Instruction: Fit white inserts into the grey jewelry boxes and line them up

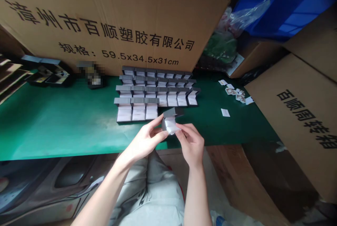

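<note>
My left hand [145, 139] and my right hand [191, 141] together hold a small grey hinged box [170, 120] with its lid up and a white insert inside, just above the front edge of the green table [52, 124]. Fingers of both hands pinch its sides. Directly behind it, several matching open grey boxes [155, 94] stand in neat rows on the green surface, lids raised and white inserts showing.
A large printed cardboard carton [113, 19] stands along the back of the table. Small white cards [235, 94] lie scattered at the right, one card [225, 112] apart. Another carton [302, 120] is at the right, a blue crate [286, 5] above it. Dark items [47, 73] sit at the far left.
</note>
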`<state>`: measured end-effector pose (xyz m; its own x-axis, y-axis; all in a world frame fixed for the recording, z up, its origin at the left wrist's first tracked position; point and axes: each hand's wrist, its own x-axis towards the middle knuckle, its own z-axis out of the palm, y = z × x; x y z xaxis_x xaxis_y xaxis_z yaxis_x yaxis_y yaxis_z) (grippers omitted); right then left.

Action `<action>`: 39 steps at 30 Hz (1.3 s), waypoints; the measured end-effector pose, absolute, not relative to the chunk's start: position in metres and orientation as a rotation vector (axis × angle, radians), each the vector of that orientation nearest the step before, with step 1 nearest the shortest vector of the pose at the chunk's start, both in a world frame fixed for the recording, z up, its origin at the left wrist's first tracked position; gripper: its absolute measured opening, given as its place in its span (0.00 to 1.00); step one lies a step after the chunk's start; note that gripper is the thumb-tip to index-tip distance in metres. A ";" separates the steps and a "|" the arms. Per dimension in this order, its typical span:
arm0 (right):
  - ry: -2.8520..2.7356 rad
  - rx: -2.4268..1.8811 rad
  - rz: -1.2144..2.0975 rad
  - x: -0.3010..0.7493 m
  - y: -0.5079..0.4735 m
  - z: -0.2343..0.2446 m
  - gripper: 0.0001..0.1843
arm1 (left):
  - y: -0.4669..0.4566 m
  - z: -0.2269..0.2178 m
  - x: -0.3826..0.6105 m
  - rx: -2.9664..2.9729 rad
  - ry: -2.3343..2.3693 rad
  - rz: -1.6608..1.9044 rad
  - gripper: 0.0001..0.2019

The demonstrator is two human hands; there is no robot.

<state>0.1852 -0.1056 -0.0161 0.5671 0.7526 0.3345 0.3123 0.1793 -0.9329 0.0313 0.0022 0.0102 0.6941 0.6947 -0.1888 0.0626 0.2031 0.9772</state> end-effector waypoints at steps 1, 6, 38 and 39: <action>-0.984 -1.417 0.380 0.184 -0.105 -0.016 0.11 | 0.002 0.010 0.031 1.304 0.688 0.488 0.48; -0.949 -1.457 0.287 0.180 -0.103 -0.016 0.12 | 0.001 0.007 0.031 1.246 0.629 0.467 0.54; -1.040 -1.364 0.358 0.180 -0.103 -0.013 0.06 | 0.001 0.001 0.032 1.282 0.653 0.559 0.47; -1.035 -1.366 0.335 0.178 -0.102 -0.013 0.06 | 0.001 0.001 0.033 1.286 0.655 0.568 0.47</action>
<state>0.1783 -0.1020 -0.0126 0.5441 0.7334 0.4075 0.3557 0.2382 -0.9037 0.0328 0.0008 0.0015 0.6939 0.7092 -0.1242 -0.0230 0.1943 0.9807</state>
